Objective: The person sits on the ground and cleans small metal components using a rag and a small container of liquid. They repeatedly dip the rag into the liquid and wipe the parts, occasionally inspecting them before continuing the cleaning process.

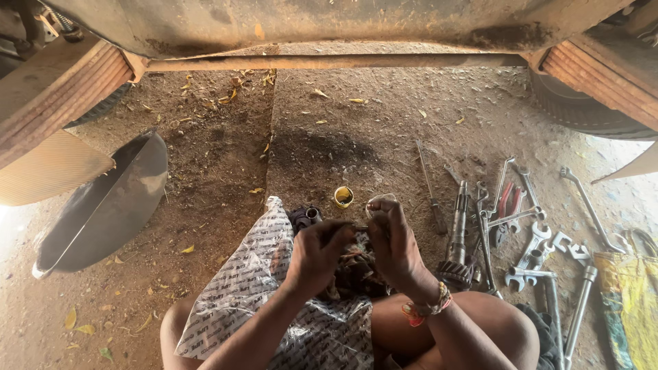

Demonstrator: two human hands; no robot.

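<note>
My left hand [317, 252] and my right hand [392, 240] are raised together over a printed plastic sheet [253, 288] spread on the dirt between my knees. Both hands pinch a small dark metal part [360, 227] between their fingertips; its shape is too small to tell. A pale scrap [379, 201] shows at the top of my right fist. Under the hands lies a heap of greasy dark parts [353, 270]. A small black round part [306, 216] rests at the sheet's far edge. A beaded band is on my right wrist.
A small yellow tin [343, 196] stands on the dirt just beyond the hands. Several spanners, a geared shaft [458, 236] and red pliers [507, 205] lie to the right. A dark metal pan [103, 209] lies left. Vehicle underbody, leaf springs and tyre [589, 109] overhead. Yellow bag [630, 301] far right.
</note>
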